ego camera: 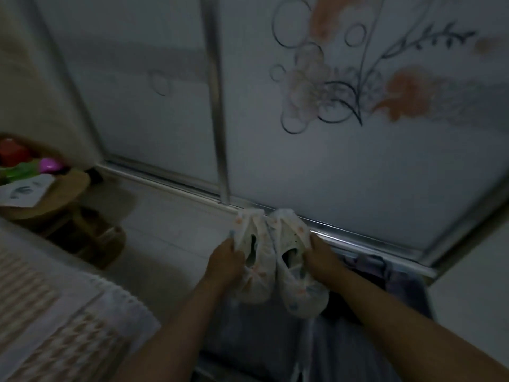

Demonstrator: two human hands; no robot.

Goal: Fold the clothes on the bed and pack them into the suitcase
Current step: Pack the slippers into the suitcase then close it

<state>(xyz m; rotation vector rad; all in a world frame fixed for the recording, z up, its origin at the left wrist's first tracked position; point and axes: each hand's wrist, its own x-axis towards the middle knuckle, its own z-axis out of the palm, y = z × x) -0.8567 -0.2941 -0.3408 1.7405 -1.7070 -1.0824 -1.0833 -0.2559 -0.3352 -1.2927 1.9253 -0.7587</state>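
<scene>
- We see the cloth [289, 271] as white with small orange and blue marks.
- We read the wardrobe door [330, 175] as pale grey with black circles, swirls and orange leaves.
- We note the bed cover [55, 312] as white with beige checks.

Two hands [224, 261] [321, 257], two white printed bundles [259, 282] [300, 293], two sliding doors [151, 106] [330, 175], one stool [64, 194].

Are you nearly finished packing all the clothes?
Some looks done: dark clothes already lie in what seems to be the suitcase below. In hand: left hand and right hand each grip a side of a small white patterned garment. Left: folding and packing it; the bed is too blurred to tell what remains.
</scene>
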